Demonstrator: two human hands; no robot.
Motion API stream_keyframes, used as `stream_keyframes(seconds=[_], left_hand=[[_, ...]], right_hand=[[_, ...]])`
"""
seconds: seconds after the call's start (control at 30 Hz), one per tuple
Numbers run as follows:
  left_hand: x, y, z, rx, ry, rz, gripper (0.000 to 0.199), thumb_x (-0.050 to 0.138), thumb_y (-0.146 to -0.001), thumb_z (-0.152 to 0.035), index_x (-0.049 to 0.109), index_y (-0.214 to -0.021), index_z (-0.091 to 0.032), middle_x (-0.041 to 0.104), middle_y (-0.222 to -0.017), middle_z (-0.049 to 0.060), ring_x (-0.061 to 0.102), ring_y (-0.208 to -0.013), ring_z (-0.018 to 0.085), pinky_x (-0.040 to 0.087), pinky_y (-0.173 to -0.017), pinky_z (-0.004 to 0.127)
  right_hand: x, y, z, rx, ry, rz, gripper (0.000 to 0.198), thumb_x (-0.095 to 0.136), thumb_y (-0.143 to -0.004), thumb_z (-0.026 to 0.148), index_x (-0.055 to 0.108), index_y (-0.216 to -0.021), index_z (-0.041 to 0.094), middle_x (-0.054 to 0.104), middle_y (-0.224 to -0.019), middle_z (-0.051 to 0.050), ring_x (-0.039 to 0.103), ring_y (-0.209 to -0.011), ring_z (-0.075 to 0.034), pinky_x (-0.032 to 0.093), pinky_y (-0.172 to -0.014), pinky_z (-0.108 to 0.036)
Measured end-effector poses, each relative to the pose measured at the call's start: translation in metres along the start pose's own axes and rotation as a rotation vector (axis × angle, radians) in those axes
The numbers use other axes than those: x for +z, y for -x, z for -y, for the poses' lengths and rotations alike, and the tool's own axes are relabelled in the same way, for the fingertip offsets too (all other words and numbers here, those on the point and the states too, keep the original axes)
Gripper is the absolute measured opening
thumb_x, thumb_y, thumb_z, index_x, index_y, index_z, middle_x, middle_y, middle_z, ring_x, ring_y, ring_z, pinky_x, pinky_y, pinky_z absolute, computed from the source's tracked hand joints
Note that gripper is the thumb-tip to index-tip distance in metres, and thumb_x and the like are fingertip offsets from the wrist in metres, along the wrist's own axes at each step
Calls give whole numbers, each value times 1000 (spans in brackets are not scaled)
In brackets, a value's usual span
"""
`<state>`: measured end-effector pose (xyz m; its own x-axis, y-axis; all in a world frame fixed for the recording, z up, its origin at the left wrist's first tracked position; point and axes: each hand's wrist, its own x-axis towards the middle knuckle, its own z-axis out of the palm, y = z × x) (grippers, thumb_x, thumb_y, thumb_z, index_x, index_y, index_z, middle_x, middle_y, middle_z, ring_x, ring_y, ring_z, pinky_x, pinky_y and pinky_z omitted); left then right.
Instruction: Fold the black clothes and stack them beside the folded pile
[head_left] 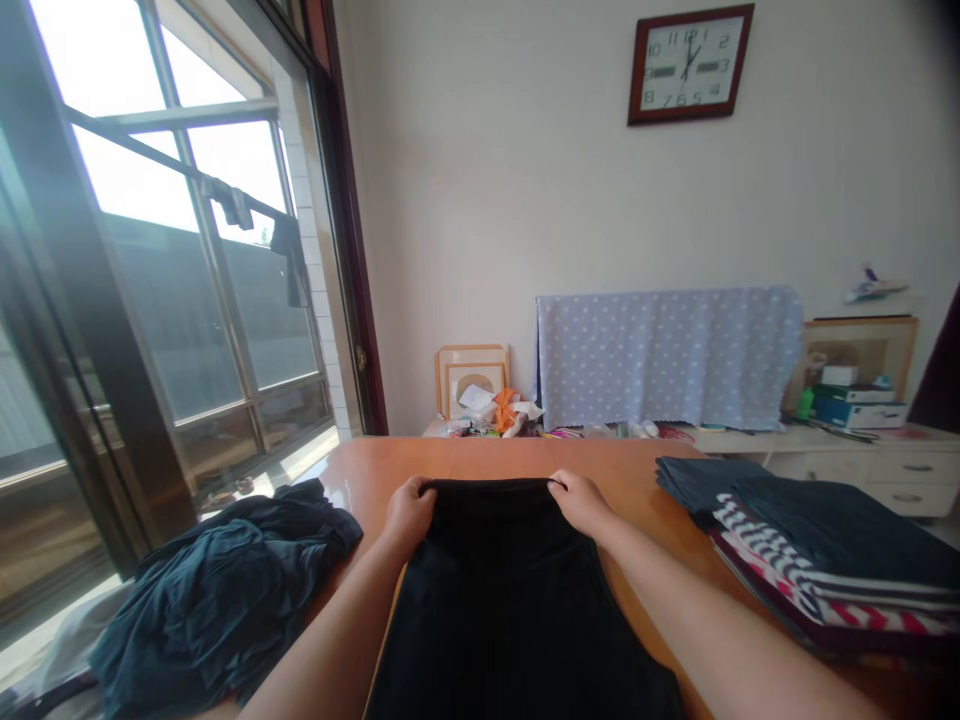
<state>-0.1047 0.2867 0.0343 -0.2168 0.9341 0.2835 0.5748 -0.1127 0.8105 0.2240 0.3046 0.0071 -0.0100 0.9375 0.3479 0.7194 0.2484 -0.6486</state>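
Note:
A black garment (499, 600) is stretched out in front of me over the wooden table, its straight, band-like top edge farthest from me. Its lower part runs out of view at the bottom, so I cannot tell whether it is trousers or a skirt. At the left end of that edge, my left hand (412, 515) is closed on the cloth. My right hand (579, 503) pinches the right end, thumb and fingers pressed together. The band is pulled taut between both hands.
A crumpled heap of dark blue clothes (232, 590) lies on the table (360, 455) at left. Folded clothes (832, 540) are stacked at right, some striped. Behind stand a low cabinet (832, 465) and a polka-dot cloth cover (667, 355). A glass door (150, 300) is at left.

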Motion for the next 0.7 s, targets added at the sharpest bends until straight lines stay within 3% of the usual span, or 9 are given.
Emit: stream_keyframes(seconds=[0.17,0.37,0.5,0.7], left_hand=[[11,-5,16,20,17,48,25,56,-81,-26,71,-98,-16,74,-83,5,67,-79,19,49,-70,26],[12,0,14,42,52,96,26,54,-80,-29,71,-95,-16,71,-77,3,65,-71,17,48,-65,25],[-1,16,7,47,79,133,28,54,-80,-35,70,-94,-16,67,-69,1,60,-63,15,46,-59,24],[-37,61,4,145,72,258,28,56,-81,-40,71,-90,-18,71,-79,2,64,-79,20,48,-72,27]], right_hand=[[9,1,-13,11,-4,18,22,49,-90,32,69,-90,22,74,-90,-4,66,-84,-20,43,-77,-27],[5,5,-9,10,-2,33,22,49,-88,34,67,-83,22,72,-83,-4,65,-81,-20,42,-73,-28],[-9,19,-1,-13,-11,53,23,48,-89,36,67,-86,23,72,-85,-3,65,-83,-20,43,-74,-27],[-30,70,4,-153,76,76,23,49,-91,36,69,-91,26,71,-103,-3,64,-92,-20,45,-83,-29]])
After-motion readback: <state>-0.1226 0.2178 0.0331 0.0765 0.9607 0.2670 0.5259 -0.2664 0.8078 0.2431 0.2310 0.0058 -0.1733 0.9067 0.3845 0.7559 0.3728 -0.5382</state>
